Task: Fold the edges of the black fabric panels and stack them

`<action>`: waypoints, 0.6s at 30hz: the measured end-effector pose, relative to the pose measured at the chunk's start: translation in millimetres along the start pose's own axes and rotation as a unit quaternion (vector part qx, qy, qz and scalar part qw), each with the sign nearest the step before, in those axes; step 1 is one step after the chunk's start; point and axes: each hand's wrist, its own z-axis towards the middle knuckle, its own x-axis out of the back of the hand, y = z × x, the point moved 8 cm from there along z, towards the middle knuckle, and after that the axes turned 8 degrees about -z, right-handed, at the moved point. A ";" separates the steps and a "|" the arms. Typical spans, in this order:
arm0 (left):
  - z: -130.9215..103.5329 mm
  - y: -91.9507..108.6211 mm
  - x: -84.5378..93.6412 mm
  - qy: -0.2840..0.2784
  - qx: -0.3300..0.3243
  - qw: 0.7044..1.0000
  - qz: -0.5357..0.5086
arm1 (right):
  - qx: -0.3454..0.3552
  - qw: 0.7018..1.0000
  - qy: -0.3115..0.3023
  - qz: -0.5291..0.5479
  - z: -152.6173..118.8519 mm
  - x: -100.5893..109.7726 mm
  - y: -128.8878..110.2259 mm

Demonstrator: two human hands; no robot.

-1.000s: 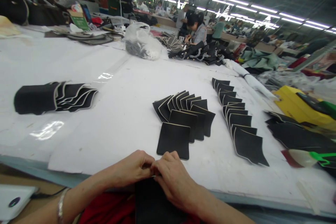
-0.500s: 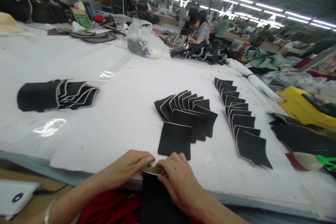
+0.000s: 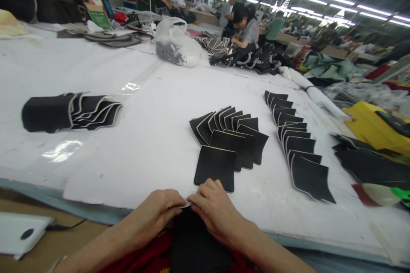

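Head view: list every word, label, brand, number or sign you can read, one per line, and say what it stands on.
No text can be read anywhere in this view.
Green carton at the far left of the table: any print is too small and blurred.
Black pieces on the white table: plain, no marks.
Black piece under the left hand and right hand: plain.

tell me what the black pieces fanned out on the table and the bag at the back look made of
Black pieces: probably leather or faux leather, matte, flat and stiff, with pale cut edges. Bag: thin clear plastic film, glossy and crinkled, dark contents showing through.
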 end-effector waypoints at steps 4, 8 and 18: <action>-1.4 0.7 -5.9 -0.004 -0.027 0.999 0.019 | 0.000 1.000 -0.007 0.003 0.9 -1.4 -0.4; -2.2 0.2 -10.2 0.006 -0.023 0.999 0.041 | 0.001 1.000 -0.006 0.004 0.5 -4.8 1.0; 2.4 0.3 -11.6 0.018 -0.008 0.999 0.049 | -0.004 1.000 0.011 -0.012 1.3 -5.5 -1.0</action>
